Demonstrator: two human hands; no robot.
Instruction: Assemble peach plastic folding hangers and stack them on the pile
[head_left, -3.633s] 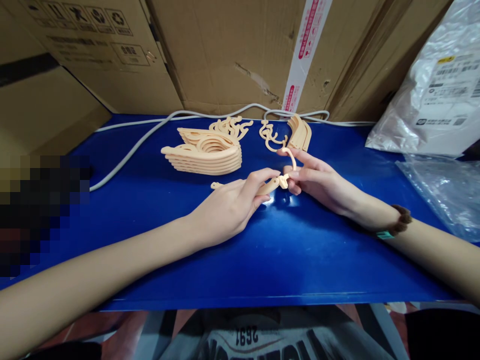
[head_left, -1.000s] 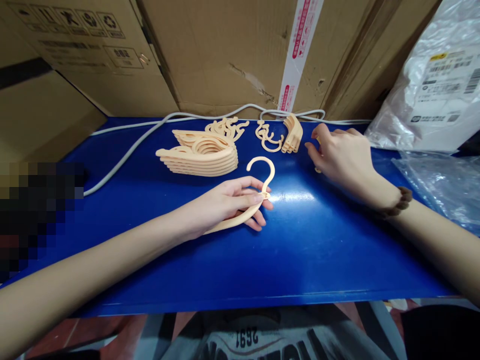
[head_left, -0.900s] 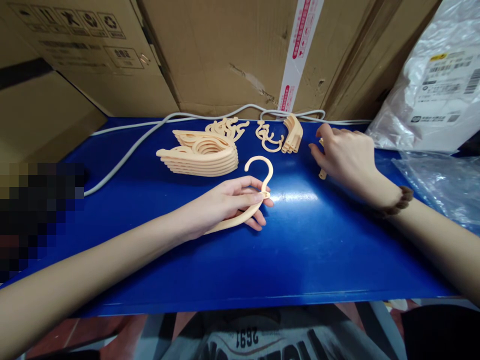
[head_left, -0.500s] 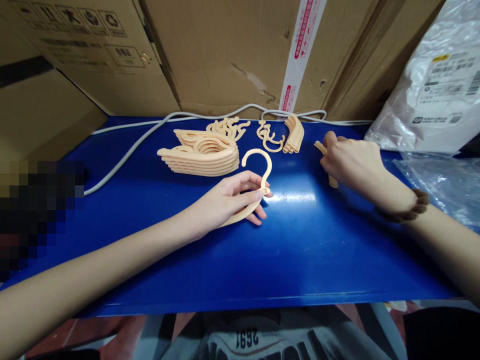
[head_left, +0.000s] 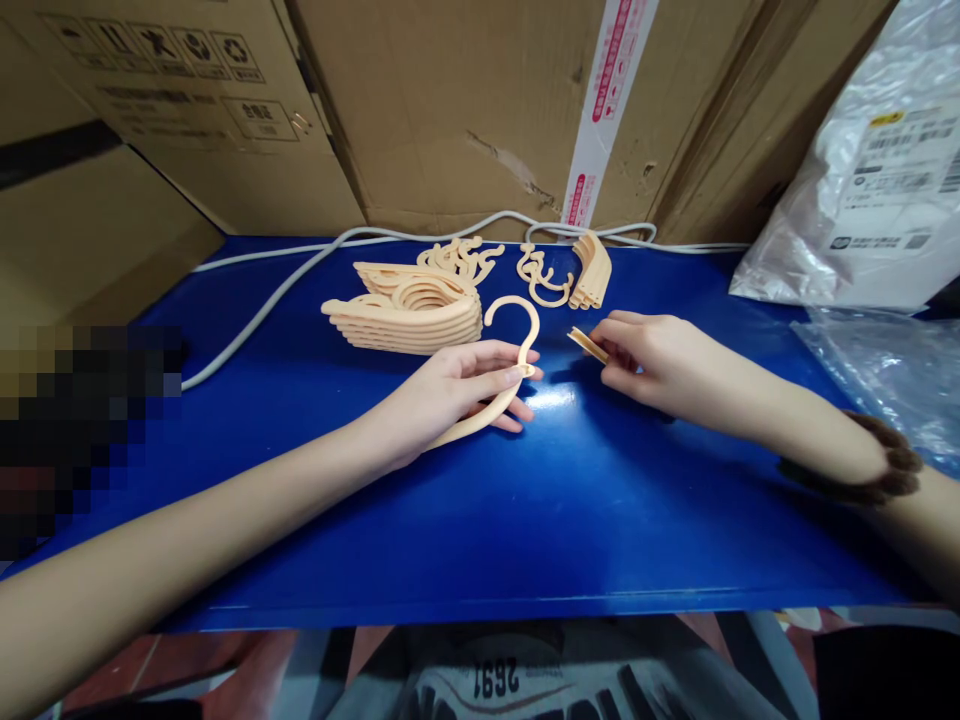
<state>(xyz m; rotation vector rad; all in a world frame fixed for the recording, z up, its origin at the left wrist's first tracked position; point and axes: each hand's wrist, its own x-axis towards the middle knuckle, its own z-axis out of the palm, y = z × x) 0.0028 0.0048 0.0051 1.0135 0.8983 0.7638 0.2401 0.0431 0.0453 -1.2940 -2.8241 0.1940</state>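
My left hand (head_left: pixel 457 400) pinches a cream plastic hanger piece (head_left: pixel 480 425), a curved arm with a hook (head_left: pixel 529 325) rising from its joint. To the right, my right hand (head_left: pixel 652 365) is closed on a hanger arm (head_left: pixel 589 346), whose grooved end points left toward the hook; the rest of it is hidden by my fingers. The two pieces are apart. Behind my left hand sits a stack of hangers (head_left: pixel 409 325) in the same cream plastic.
On the blue table (head_left: pixel 525 530), loose hooks (head_left: pixel 461 260) lie behind the stack, with more hooks (head_left: pixel 551 290) beside a bundle of hanger arms (head_left: pixel 591 270). A white cable (head_left: pixel 285 290) runs along cardboard boxes (head_left: pixel 450 110). Plastic wrapping (head_left: pixel 847 200) stands at the right.
My right hand has lifted the hanger arm from the table's right side and moved left with it, toward the hook. My left hand has barely shifted and keeps its hold.
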